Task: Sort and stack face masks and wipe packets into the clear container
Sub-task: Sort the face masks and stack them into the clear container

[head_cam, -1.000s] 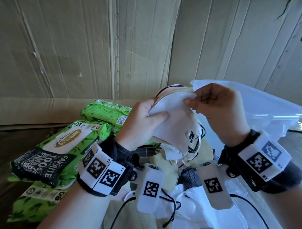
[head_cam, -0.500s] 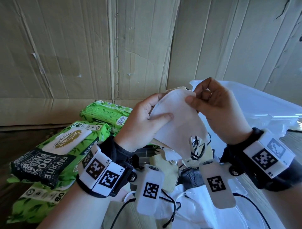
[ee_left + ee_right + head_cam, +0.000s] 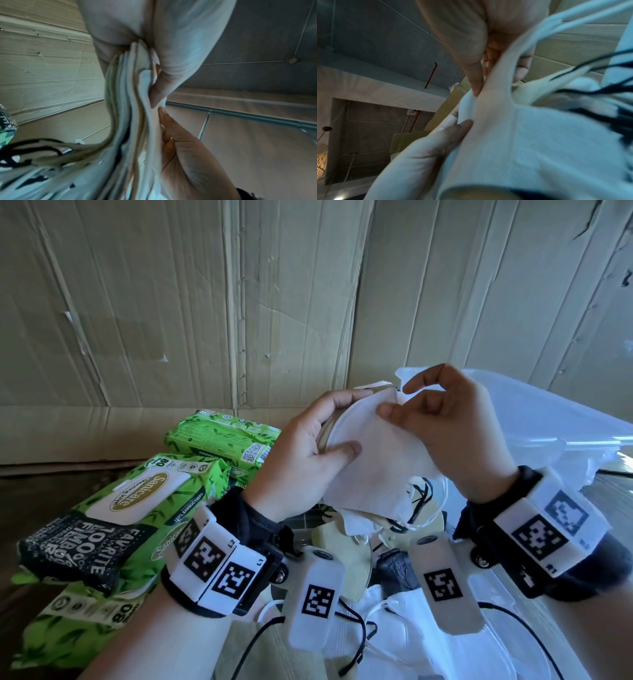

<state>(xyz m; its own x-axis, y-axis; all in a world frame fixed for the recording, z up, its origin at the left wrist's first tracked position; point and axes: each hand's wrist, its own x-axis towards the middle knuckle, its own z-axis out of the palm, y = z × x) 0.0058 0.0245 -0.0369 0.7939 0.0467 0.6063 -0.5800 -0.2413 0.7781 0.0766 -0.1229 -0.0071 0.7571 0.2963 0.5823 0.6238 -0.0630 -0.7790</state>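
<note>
Holding a stack of face masks (image 3: 368,460) in my left grip (image 3: 301,463), I pinch its top white edge with my right grip (image 3: 442,426), above the clear container (image 3: 561,433); green wipe packets (image 3: 137,498) lie left.

Left hand (image 3: 301,453) and right hand (image 3: 445,422) raised together, fingers pinching.
</note>
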